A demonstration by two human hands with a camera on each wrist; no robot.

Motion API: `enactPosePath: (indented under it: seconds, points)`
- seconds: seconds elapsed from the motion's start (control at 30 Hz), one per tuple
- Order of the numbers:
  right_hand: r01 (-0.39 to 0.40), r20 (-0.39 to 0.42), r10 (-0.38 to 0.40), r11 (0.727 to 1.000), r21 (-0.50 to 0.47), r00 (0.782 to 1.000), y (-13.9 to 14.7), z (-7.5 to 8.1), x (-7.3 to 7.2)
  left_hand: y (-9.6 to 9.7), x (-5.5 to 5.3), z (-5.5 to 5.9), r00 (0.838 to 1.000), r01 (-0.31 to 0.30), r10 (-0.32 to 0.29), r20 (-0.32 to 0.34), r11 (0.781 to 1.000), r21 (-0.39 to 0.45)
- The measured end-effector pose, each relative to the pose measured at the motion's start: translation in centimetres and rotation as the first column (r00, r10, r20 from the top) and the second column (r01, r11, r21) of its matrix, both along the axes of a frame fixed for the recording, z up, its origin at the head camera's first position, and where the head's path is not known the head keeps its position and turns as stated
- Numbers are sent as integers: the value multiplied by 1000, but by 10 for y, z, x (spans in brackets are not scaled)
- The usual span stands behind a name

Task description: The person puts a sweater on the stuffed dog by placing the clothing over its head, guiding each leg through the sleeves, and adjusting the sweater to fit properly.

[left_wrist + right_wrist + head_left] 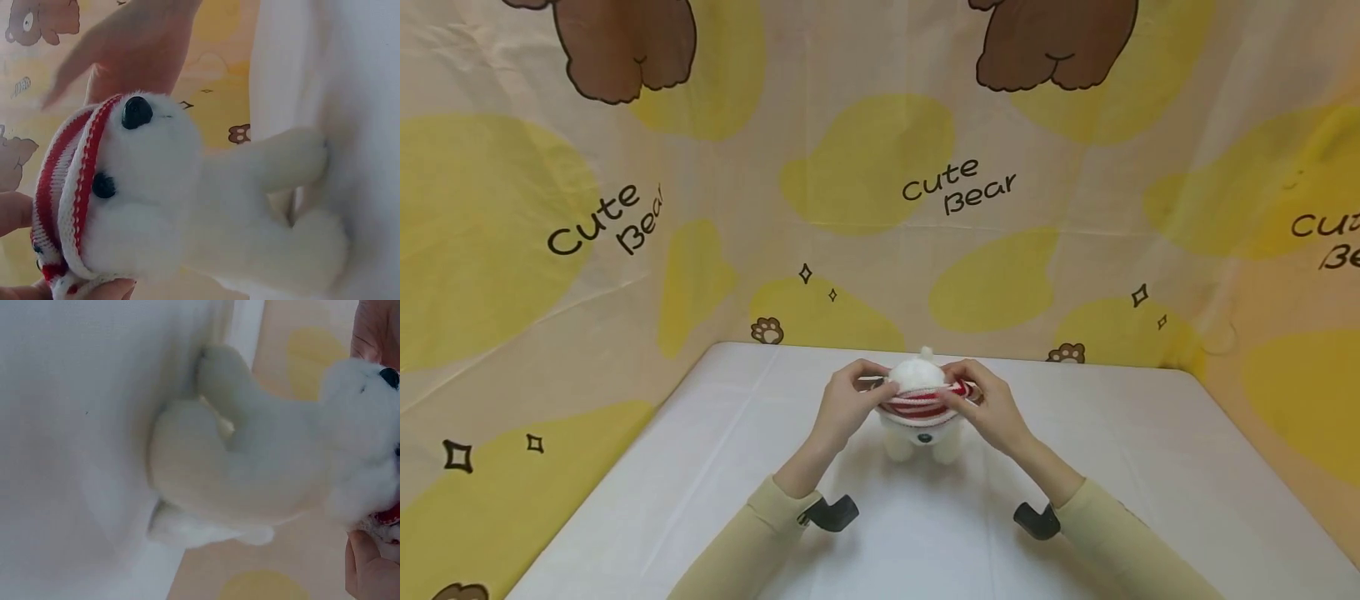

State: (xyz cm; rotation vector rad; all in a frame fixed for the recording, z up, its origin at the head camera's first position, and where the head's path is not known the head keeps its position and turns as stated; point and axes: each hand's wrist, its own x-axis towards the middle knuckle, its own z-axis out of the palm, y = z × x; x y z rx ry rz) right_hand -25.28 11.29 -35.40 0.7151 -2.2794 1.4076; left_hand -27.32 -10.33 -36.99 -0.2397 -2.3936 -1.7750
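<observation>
A white plush animal (917, 375) with a dark nose stands on its legs on the table, facing me. A red-and-white striped knit piece (917, 408) wraps round its head above the nose. My left hand (846, 404) pinches the knit at the left side between thumb and fingers. At the opposite side, my right hand (988, 408) pinches it too. The left wrist view shows a dark eye (104, 185) just below the knit's edge (81, 187). The right wrist view shows the plush body (250, 469) and its legs on the white surface.
The white-covered table (700, 500) runs back to a curtain (865, 275) printed with bears and lettering, which also lines both sides. A black bent piece (835, 512) sticks out from the left cuff, and another (1037, 521) from the right cuff.
</observation>
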Motion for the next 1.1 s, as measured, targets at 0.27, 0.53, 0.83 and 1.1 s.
enactPosePath:
  seconds: [0.27, 0.53, 0.83, 1.1]
  points:
    - [34, 161, -38, 999, 31, 986, 2, -6, -10, 4, 0, 2, 1000, 1, -1, 2, 1000, -22]
    - [44, 163, -48, 999, 28, 985, 6, -28, -26, 4, 1, 3, 997, 61, -60, 54, 998, -25]
    - [119, 36, -123, 987, 110, 992, 3, -25, -16, 3, 10, -3, 984, 108, -113, 139, 993, 40]
    - [167, 208, -186, 980, 104, 960, 3, -23, -10, 8, 9, -7, 988, 92, -96, 124, 995, 39]
